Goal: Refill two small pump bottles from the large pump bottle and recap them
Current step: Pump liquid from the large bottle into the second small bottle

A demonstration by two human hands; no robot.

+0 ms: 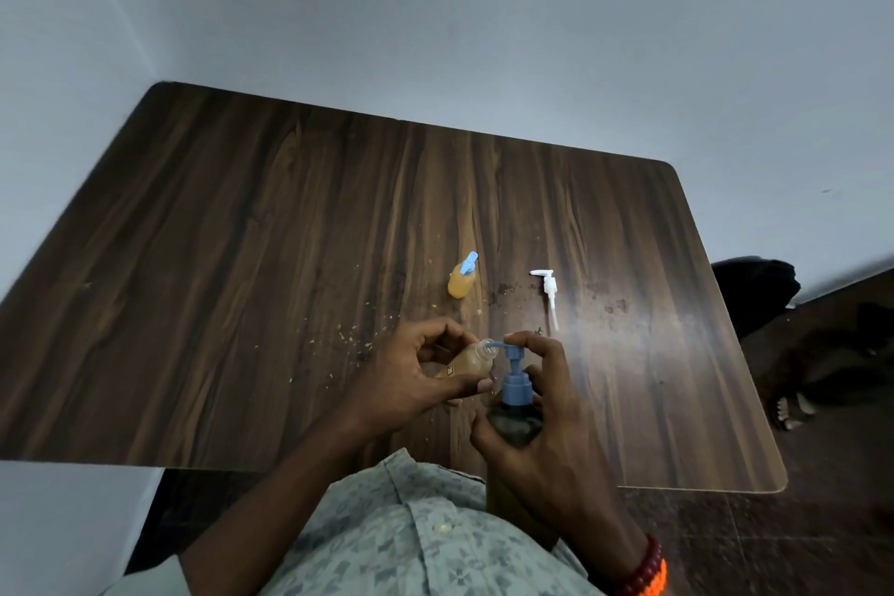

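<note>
Two small bottles mark the progress of a refill on a wooden table. Toward the left of the action, the capped small bottle, blue pump already on and amber liquid inside, stands upright a little beyond the hands, apparently finished. Nearer the camera, the person's left hand curls its fingers and thumb around the open small bottle, tilted so its uncapped mouth meets the nozzle. Just right of it, the right hand wraps the large pump bottle at the shoulder, one finger resting atop the blue pump head, whose spout reaches left into the small bottle's neck. Farther right and beyond the hands, a loose white pump lies flat on the table, presumably awaiting this bottle. Doing the step well likely means keeping spout and mouth aligned, pressing in slow, full strokes, and holding the small bottle steady; specks and smears on the wood near the hands hint at how easily liquid goes astray. Stop short of the neck, leaving room for the pump's tube.
</note>
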